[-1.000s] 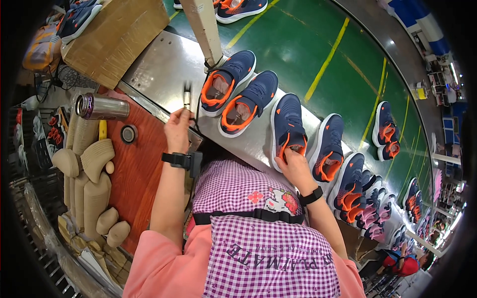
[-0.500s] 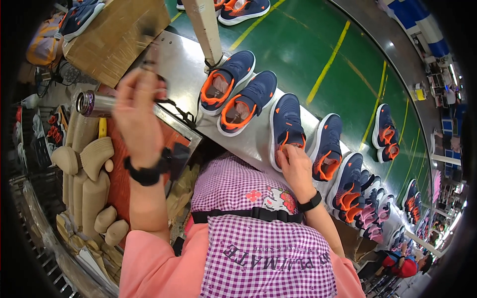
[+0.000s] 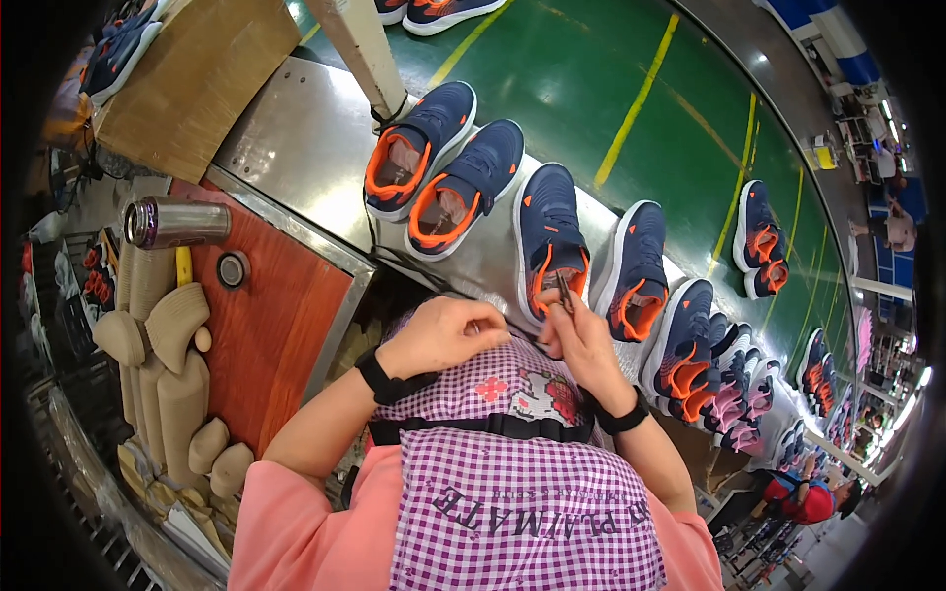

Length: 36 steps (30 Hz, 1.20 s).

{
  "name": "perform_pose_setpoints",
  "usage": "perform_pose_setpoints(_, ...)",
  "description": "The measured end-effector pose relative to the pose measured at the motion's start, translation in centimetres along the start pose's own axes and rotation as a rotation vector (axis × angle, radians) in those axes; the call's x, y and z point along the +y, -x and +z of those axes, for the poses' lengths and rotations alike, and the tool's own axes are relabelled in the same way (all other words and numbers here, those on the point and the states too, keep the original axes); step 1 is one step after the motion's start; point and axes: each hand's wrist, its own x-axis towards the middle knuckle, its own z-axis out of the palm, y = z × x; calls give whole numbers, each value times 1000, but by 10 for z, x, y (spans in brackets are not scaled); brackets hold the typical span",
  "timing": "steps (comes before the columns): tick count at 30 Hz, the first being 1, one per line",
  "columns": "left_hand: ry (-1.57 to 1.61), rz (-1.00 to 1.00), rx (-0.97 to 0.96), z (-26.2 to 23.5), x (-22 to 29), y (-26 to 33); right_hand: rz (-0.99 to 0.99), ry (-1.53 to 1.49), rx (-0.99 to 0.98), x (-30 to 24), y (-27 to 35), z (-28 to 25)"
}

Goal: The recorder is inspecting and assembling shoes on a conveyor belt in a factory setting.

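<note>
My right hand (image 3: 586,345) is closed on a slim dark metal tool (image 3: 564,288), its pointed end sticking up past the fingers. It is just in front of the heel opening of a navy shoe (image 3: 550,222) with orange lining. To its left, over the apron, my left hand (image 3: 443,337) has its fingers curled together; whatever they hold, if anything, is hidden. Two more navy shoes, one (image 3: 422,148) beside another (image 3: 465,192), stand left of that shoe on the metal ledge. Another navy shoe (image 3: 634,266) stands to its right.
A green conveyor belt (image 3: 552,89) runs beyond the ledge, carrying more shoes. At left, a steel flask (image 3: 187,223) and a round dark cap (image 3: 233,269) rest on a red board (image 3: 266,345), beside beige foot-shaped forms (image 3: 182,404). A pale post (image 3: 360,49) rises behind the ledge.
My left hand has come down and right from above the red board to the apron. My right hand has drawn back slightly from the shoe, and the slim tool now shows in it.
</note>
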Motion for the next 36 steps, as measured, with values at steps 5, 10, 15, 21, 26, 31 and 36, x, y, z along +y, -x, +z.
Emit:
perform_pose_setpoints(5, -183, 287, 420, 12, -27, -21, -301, 933, 291, 7, 7, -11)
perform_pose_setpoints(10, -277, -5, 218, 31, -62, -49, -509, 1160, 444, -1, -20, -3)
perform_pose_setpoints(15, 312, -96, 263, 41, -76, -73, -556, 1282, 345, 1, -38, 4)
perform_pose_setpoints(21, 107, 47, 304, 49, -69, -84, -543, 1325, 299, 10, -41, 6)
perform_pose_setpoints(26, 12, 65, 335, 47, -68, -88, -550, 1370, 325, 10, -45, 11)
perform_pose_setpoints(31, -77, 187, 456, 52, -70, -89, -588, 1393, 347, 10, -53, 16)
perform_pose_setpoints(36, -190, 219, 445, 51, -64, -88, -643, 1486, 311, 10, -60, 18)
